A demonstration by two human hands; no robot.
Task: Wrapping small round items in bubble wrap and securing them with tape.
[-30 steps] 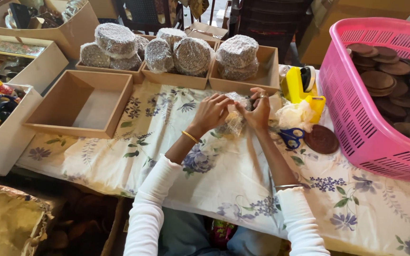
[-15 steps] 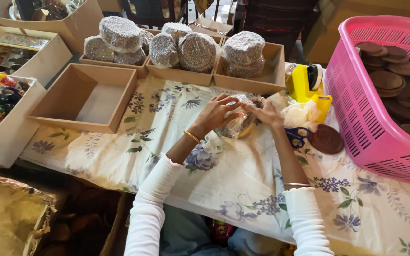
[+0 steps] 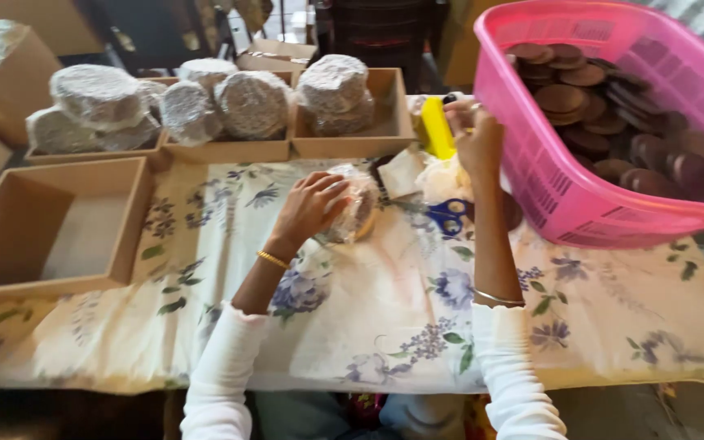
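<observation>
Left hand [image 3: 313, 204] rests closed over a plastic-wrapped round bundle [image 3: 352, 213], pressing it onto the floral-clothed surface [image 3: 385, 301]. Right hand [image 3: 476, 134] is raised at the yellow tape dispenser [image 3: 436, 126]; its grip cannot be told. Blue scissors [image 3: 447, 216] lie just below it, a pink basket [image 3: 564, 187] beside it.

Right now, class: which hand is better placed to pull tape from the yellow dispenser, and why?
Right. The right hand is already up at the yellow tape dispenser, while the left hand is pressed on the wrapped bundle.
</observation>
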